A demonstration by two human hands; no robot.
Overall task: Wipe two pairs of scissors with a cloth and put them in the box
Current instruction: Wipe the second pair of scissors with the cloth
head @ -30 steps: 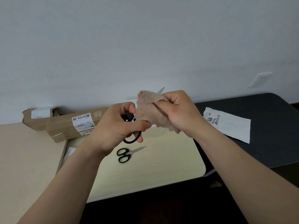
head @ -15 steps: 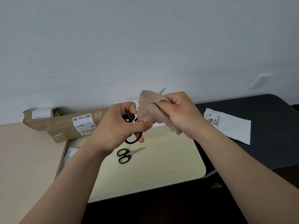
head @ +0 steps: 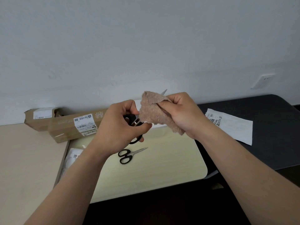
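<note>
My left hand (head: 120, 127) grips the black handles of a pair of scissors (head: 133, 121) held up above the table. A beige fluffy cloth (head: 154, 113) is wrapped round the blades, pinched by my right hand (head: 183, 114); only the blade tip pokes out above the cloth. A second pair of black-handled scissors (head: 128, 155) lies flat on the pale yellow table top (head: 162, 168), just below my left hand, its blades pointing right. A long brown cardboard box (head: 71, 127) lies at the back left against the wall.
A shorter brown carton (head: 40, 116) sits behind the long box. A white plastic packet (head: 71, 157) lies at the yellow top's left edge. A white labelled bag (head: 232, 127) rests on the dark table (head: 267, 135) to the right. A wall socket (head: 263, 81) is at right.
Both hands, with the scissors and cloth, have edged slightly up and right; the grip on each is unchanged. The scissors on the table have not moved.
</note>
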